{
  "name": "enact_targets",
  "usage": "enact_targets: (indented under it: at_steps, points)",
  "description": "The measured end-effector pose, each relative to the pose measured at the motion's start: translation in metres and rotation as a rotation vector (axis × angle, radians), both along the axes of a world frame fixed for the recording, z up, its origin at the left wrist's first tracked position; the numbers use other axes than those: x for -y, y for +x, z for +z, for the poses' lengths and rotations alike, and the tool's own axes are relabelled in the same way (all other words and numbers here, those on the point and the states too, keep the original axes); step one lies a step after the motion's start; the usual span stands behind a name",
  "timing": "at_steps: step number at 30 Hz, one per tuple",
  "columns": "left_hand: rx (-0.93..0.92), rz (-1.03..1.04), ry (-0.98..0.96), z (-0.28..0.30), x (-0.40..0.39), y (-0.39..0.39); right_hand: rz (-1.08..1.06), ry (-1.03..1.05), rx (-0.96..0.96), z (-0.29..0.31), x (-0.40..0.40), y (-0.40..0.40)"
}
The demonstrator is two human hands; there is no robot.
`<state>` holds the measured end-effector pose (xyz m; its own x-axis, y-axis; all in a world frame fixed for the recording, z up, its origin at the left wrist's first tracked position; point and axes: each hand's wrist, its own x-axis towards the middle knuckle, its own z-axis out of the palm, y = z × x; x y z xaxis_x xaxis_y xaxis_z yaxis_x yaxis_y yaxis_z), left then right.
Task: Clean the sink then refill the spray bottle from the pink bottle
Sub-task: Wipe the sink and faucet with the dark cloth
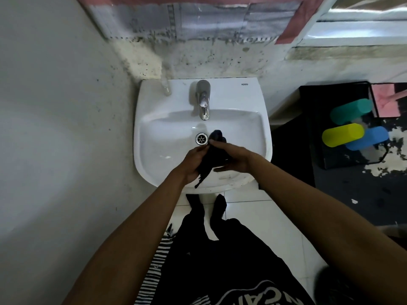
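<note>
Here my left hand [193, 162] and right hand [233, 158] are together, both gripping a dark cloth [212, 155] over the sink [253, 137], just at 4 o'clock of the drain [201, 138]. The tap [203, 100] stands at 12 o'clock. Coloured bottles [352, 124] lie at 3 o'clock.

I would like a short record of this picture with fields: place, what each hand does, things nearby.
place: white sink on a stained wall
tap: metal tap, no water visible
left hand: left hand grips a dark cloth over the basin
right hand: right hand holds the same cloth
drain: drain, uncovered
right side: teal, yellow and blue rolls on a black surface
</note>
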<state>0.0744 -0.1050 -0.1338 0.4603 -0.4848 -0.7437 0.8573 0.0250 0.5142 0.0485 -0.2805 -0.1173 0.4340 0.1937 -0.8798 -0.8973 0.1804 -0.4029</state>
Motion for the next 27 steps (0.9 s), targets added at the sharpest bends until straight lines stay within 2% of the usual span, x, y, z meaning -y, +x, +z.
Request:
enact_targets:
  at_steps: [3, 7, 9, 11, 13, 15, 18, 20, 23, 27]
  points:
    - [0.022, 0.104, 0.022, -0.001, 0.004, 0.0, -0.264, 0.149, -0.004, -0.002, -0.012, -0.004]
    - [0.221, 0.076, 0.18, -0.009, 0.006, 0.0, -0.305, 0.113, -0.027, -0.002, -0.015, -0.007]
    - [0.286, 0.002, 0.245, -0.012, 0.006, -0.002, -0.277, -0.009, -0.052, -0.001, -0.011, -0.004]
    - [0.261, -0.073, 0.277, -0.016, 0.005, -0.005, -0.237, -0.265, -0.016, 0.003, 0.003, 0.002]
    - [0.239, -0.139, 0.291, -0.02, 0.001, -0.009, -0.114, -0.492, 0.079, 0.008, 0.024, 0.011]
    - [0.259, -0.189, 0.315, -0.025, -0.005, -0.013, 0.03, -0.623, 0.136, 0.015, 0.046, 0.021]
    - [0.278, -0.197, 0.348, -0.032, -0.013, -0.017, 0.457, -0.952, 0.218, 0.02, 0.074, 0.033]
    - [0.297, -0.198, 0.387, -0.036, -0.019, -0.019, 0.728, -1.158, 0.339, 0.019, 0.089, 0.039]
    - [0.357, -0.26, 0.475, -0.041, -0.025, -0.021, 1.004, -1.316, 0.504, 0.014, 0.105, 0.038]
    - [0.377, -0.316, 0.524, -0.039, -0.03, -0.025, 1.464, -1.399, 0.567, -0.006, 0.103, 0.011]
